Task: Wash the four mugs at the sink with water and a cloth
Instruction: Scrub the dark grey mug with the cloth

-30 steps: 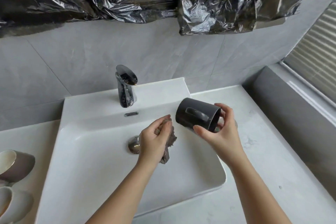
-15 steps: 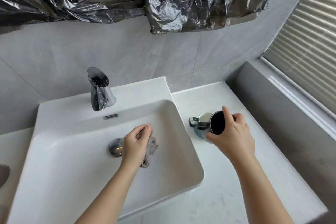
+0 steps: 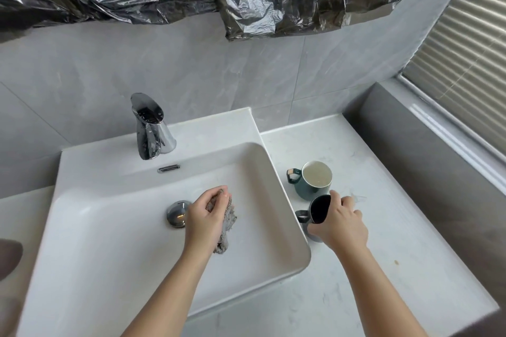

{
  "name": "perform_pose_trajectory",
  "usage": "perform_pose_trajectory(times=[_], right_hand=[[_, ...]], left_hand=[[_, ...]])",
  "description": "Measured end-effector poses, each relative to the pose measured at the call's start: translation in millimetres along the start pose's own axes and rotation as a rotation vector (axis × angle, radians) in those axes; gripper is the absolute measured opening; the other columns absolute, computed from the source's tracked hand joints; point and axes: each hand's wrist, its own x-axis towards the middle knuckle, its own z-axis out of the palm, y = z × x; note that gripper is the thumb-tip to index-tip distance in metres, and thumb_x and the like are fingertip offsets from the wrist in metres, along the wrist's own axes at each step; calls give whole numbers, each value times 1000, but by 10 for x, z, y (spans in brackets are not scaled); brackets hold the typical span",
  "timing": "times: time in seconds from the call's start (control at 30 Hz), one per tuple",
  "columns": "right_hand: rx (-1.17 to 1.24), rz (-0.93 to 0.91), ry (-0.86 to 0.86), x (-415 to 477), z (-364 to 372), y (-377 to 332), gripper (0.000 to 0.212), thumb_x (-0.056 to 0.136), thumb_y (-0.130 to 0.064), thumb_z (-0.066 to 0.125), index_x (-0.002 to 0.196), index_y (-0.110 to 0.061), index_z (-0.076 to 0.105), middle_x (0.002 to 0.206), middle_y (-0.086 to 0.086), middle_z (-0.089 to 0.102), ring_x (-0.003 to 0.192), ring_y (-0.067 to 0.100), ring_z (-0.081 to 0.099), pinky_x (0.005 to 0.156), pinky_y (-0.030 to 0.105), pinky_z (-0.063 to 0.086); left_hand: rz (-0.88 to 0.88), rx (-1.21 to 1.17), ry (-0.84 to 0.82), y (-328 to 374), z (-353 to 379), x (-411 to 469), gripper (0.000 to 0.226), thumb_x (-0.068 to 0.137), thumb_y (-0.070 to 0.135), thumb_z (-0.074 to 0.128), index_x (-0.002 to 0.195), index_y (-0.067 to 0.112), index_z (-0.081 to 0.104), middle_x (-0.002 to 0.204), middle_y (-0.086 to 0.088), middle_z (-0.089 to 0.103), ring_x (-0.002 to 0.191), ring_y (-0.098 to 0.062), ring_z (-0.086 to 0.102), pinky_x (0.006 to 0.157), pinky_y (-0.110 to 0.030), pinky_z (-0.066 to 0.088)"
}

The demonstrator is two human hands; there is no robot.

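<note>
Your right hand grips the tilted dark-grey ceramic mug at the white surface, 6 o'clock of the green ceramic mug, likely grouping washed ones; your left hand clutches the grey fluffy cloth over the white basin, ready.

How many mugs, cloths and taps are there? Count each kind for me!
Mugs: 2 (green mug, dark mug in the right hand)
Cloths: 1 (grey cloth in the left hand)
Taps: 1 (chrome tap)
Total: 4
The brown shape at the left edge is cut off, so it is not counted.
</note>
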Motion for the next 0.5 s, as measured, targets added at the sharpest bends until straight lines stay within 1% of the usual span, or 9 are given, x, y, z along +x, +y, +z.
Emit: perform_pose_trajectory(times=[0.07, 0.13, 0.3, 0.37, 0.43, 0.5], right_hand=[[-3, 6, 13, 16, 57, 15, 82, 78, -41, 67, 146, -24, 24, 132, 1, 38, 115, 30, 45, 75, 32, 39], [-3, 13, 18, 32, 105, 26, 81, 78, -41, 68, 144, -23, 26, 132, 1, 38, 115, 30, 45, 75, 32, 40], [-22, 14, 43, 45, 217, 24, 76, 78, -42, 68, 140, -21, 30, 129, 1, 39, 110, 29, 46, 73, 30, 38], [-47, 13, 72, 46, 263, 19, 73, 78, -45, 68, 138, -21, 32, 127, 0, 41, 99, 26, 43, 69, 30, 37], [-49, 17, 111, 56, 302, 20, 73, 78, -48, 68, 137, -21, 34, 125, 0, 42, 91, 24, 35, 68, 30, 37], [-37, 14, 105, 58, 314, 28, 77, 78, -48, 68, 141, -22, 31, 128, 0, 41, 94, 25, 38, 71, 30, 40]], left_hand=[[17, -8, -9, -26, -24, 0, 31, 71, 55, 64, 90, 32, 72, 95, 4, 75, 98, -17, 69, 93, -49, 52], [24, -11, -8, -51, -43, -3, 36, 68, 58, 62, 92, 32, 71, 95, 4, 75, 99, -16, 69, 94, -48, 52], [25, 0, -16, -48, -70, -30, 39, 67, 58, 61, 93, 31, 71, 93, 4, 75, 97, -16, 69, 93, -47, 52], [20, 4, -16, -49, -84, -38, 38, 67, 58, 60, 92, 31, 71, 91, 5, 75, 96, -17, 69, 93, -47, 53], [16, 1, -17, -48, -96, -49, 37, 68, 58, 60, 91, 31, 70, 91, 5, 75, 96, -17, 69, 93, -47, 52], [20, -19, -22, -44, -107, -56, 34, 68, 57, 61, 89, 32, 71, 91, 4, 75, 95, -19, 69, 93, -49, 52]])
